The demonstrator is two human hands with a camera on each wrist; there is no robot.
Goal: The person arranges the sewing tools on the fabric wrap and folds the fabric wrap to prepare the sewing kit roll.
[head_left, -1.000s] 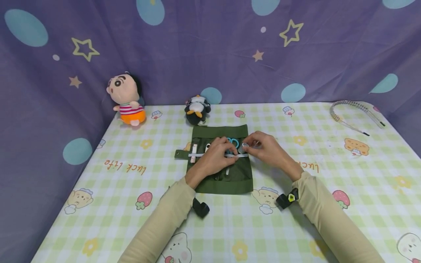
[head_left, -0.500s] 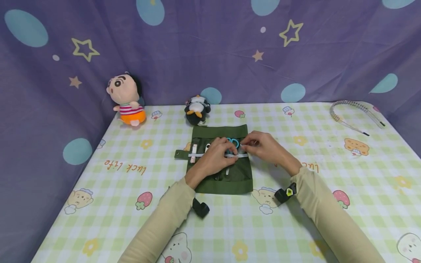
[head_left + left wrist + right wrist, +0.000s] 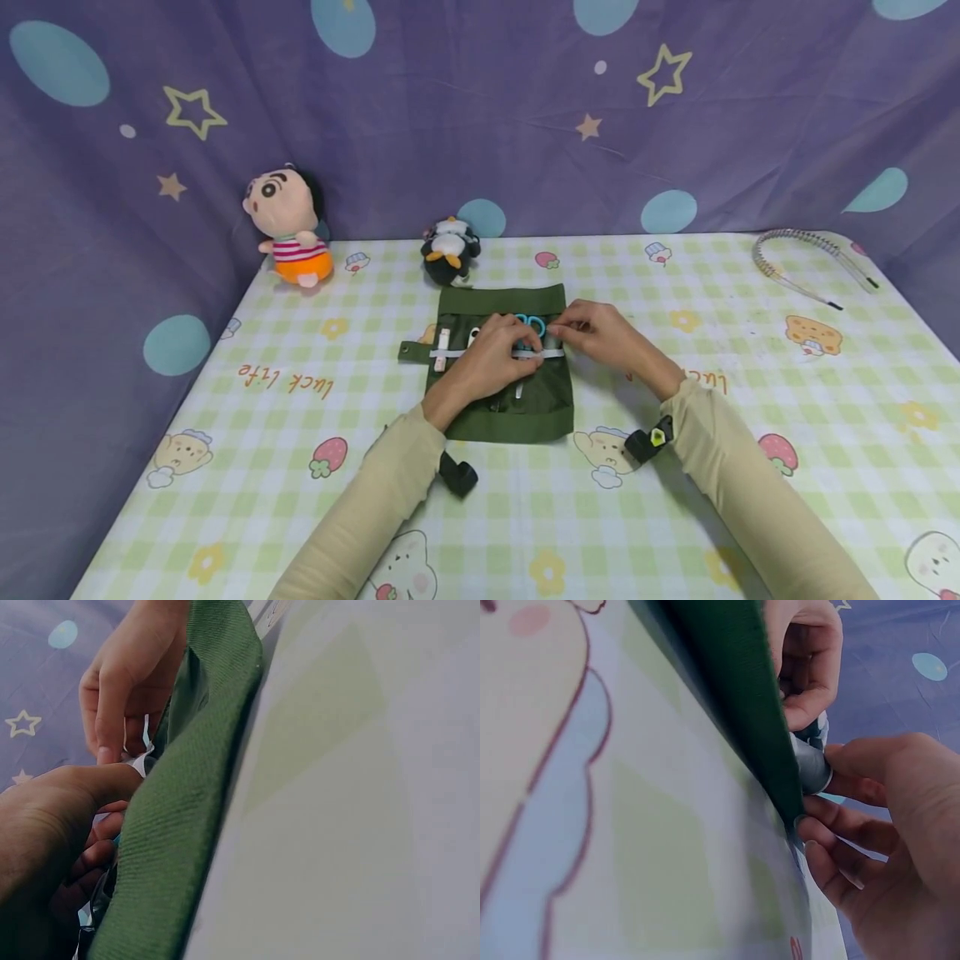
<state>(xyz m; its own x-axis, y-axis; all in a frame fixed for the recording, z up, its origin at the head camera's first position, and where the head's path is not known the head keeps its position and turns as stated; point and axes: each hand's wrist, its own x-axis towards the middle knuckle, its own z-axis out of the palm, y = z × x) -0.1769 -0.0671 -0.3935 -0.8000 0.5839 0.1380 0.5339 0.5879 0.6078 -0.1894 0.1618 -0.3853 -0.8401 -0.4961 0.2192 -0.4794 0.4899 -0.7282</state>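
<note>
An unrolled green fabric tool pouch [image 3: 517, 427] lies on the table, with a white elastic band [image 3: 553, 353] running across it. My left hand [image 3: 491, 354] is over the pouch and pinches that band between thumb and fingers. At the pouch's right edge, my right hand [image 3: 600, 333] pinches a small grey, round-edged, shiny piece [image 3: 812, 766] beside the band; its kind cannot be made out. Blue-handled scissors [image 3: 536, 325] sit under the band between the hands. Further left, a slim white and pink tool [image 3: 442, 350] is tucked under it. My left hand hides the pouch's middle.
Behind the pouch sits a penguin plush [image 3: 450, 252]. A doll in a striped shirt [image 3: 292, 229] is at the back left, and a headband-like silvery loop [image 3: 795, 235] at the back right. The checked tablecloth [image 3: 660, 533] meets a purple curtain [image 3: 480, 108].
My right hand has moved slightly left with the grey piece, toward the band and the scissors. The pouch's right edge has shifted a little left. My left hand has stayed put.
</note>
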